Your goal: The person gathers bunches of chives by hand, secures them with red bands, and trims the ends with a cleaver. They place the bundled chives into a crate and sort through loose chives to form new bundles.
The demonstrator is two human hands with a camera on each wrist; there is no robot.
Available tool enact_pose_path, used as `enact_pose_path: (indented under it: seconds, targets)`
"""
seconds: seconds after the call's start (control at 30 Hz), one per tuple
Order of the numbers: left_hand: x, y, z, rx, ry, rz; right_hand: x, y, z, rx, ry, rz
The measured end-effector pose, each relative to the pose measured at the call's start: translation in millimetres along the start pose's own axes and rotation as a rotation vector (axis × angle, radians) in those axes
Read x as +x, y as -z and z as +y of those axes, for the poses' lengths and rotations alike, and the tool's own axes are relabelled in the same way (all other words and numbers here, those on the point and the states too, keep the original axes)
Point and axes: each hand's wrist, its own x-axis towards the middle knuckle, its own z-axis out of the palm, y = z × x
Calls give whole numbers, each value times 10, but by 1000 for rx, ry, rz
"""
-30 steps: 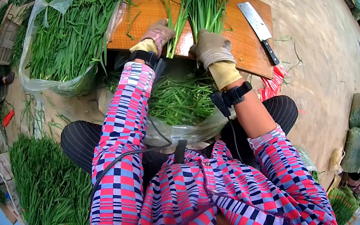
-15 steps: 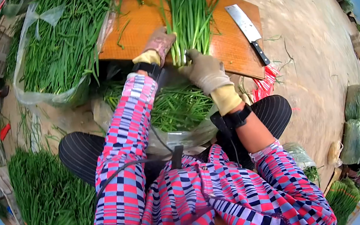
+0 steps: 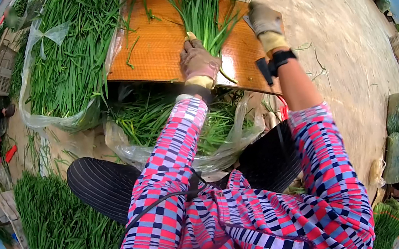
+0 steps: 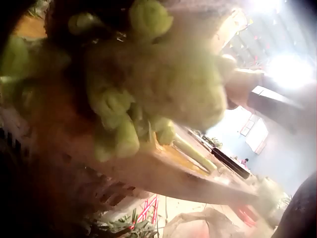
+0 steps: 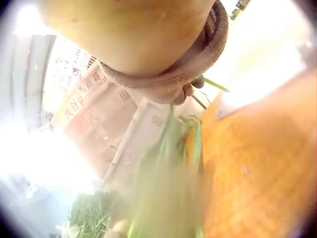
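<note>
Right hand [image 3: 264, 19] now off fanned chives [image 3: 201, 15]

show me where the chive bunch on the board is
Head view, top centre: chive bunch lies on the orange board, and the left grip holds its base.

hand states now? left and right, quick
Left hand: closed round the bunch of chives on the board.
Right hand: by the knife; open or closed cannot be told.

Bag w/ greens [image 3: 66, 62], tied bundles [image 3: 52, 225] L
</note>
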Motion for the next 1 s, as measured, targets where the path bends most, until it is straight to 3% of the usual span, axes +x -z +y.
enact_pose_path:
  seconds: [0.07, 0.13, 0.2, 0.23, 0.27, 0.3, 0.33, 0.37, 0.43, 0.47, 0.5, 0.63, 0.67, 0.7, 0.77, 0.83, 0.97, 1.0]
  targets:
    - [-22, -116, -8, 3, -81, -10, -3, 332, 8, -31, 66, 232]
    - [58, -154, -80, 70, -65, 49, -89, 448, -56, 104, 149, 322]
    - [-26, -53, 0, 111, -16, 12, -292, 397, -283, 163, -135, 90]
    - [-104, 92, 87, 90, -18, -51, -500, 566, -563, 356, -261, -200]
    - [-140, 79, 128, 26, -57, -21, -497, -40, -270, 480, -202, -219]
    - [-170, 19, 160, -36, -105, 0, -735, -94, -520, 329, -143, -85]
    - [-143, -108, 188, -26, -124, -55, -845, -22, -829, 464, -272, -205]
    - [-118, -187, 178, -16, -148, -115, -856, -160, -816, 633, -178, -120]
    - [-35, -99, 142, -13, -331, -275, -780, -56, -1026, 539, -335, -162]
    - [-109, 573, 55, -25, -392, -458, -776, -62, -1076, 438, -323, -133]
    - [18, 794, -193, -99, -495, -475, -798, -69, -1103, 333, -317, -104]
    - [910, 1813, -1177, 152, -365, 81, -849, 4, -1233, 220, -293, -130]
    - [1013, 2174, -1347, 113, -204, 82, -841, 78, -1251, 276, -299, -149]
    - [1189, 2223, -1776, 176, -328, 370, -815, 12, -1156, 256, -300, -103]
    - [1588, 2402, -2486, 398, -247, 386, -718, -230, -760, 219, -298, -10]
    - [1351, 2781, -2584, 539, -81, 288, -717, -209, -478, 145, -372, 3]
    - [1715, 2952, -3525, 432, 302, 422, -765, 123, -470, 192, -459, -68]
    - [1726, 3078, -3623, 425, 329, 367, -765, 151, -506, 184, -474, -102]
